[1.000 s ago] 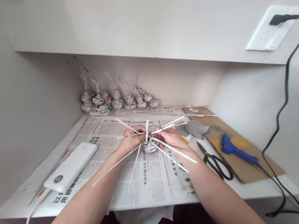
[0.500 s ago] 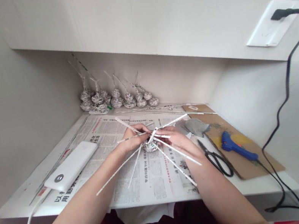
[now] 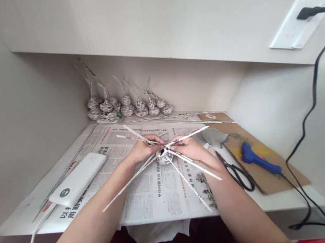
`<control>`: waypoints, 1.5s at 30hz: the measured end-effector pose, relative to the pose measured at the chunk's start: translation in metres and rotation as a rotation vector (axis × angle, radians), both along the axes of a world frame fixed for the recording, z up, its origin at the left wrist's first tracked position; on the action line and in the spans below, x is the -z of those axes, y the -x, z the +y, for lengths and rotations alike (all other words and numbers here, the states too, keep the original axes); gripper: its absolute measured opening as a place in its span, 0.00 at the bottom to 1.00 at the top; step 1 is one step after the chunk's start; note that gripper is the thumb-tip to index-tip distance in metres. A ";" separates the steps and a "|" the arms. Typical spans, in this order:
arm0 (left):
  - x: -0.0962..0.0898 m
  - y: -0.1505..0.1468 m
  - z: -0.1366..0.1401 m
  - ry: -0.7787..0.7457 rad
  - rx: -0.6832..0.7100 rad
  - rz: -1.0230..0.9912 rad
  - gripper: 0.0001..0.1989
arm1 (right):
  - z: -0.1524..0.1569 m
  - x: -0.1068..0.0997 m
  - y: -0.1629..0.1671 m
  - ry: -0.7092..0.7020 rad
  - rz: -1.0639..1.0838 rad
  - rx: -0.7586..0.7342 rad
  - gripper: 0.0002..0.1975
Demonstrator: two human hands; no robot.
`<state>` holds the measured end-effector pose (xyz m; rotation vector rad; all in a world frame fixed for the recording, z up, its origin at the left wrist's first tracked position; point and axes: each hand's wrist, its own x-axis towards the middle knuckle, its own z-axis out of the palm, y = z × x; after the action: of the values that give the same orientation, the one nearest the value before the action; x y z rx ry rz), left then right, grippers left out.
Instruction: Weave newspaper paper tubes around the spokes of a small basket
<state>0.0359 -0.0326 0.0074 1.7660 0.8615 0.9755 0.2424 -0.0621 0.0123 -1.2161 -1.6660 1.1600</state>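
Between my two hands, over the newspaper, is a small round piece woven from paper strips, with several long rolled-paper sticks fanning out from its top. My left hand pinches the sticks on its left side, fingers closed. On the other side, my right hand has its thumb and fingers closed on a rolled-paper stick that points up to the right. Other sticks slant down toward me past both wrists. The fingertips meet close together at the top of the woven piece, partly hiding its opening.
Several finished gourd-shaped woven pieces stand along the back wall. To the right lie black scissors, a grey cloth and a blue glue gun on cardboard. A white power bank lies on the left.
The stick that stood up at the centre is now folded down. The sticks on the left have shifted together, and my right hand's stick reaches a little farther right.
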 end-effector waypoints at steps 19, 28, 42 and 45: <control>0.000 -0.003 0.001 0.133 -0.125 -0.024 0.20 | -0.006 0.005 0.024 -0.442 -0.298 0.259 0.10; 0.005 -0.003 0.002 0.214 -0.150 -0.097 0.17 | -0.010 0.007 0.025 -0.684 -0.423 0.256 0.11; 0.005 -0.007 0.000 0.220 -0.144 -0.108 0.17 | -0.009 0.012 0.030 -0.511 -0.228 0.348 0.07; 0.005 -0.007 0.000 0.203 -0.155 -0.106 0.17 | -0.008 0.009 0.029 -0.618 -0.252 0.305 0.07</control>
<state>0.0426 -0.0329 0.0024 1.4805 1.0034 1.0337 0.2134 -0.0700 0.0031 -1.1764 -1.7567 0.2722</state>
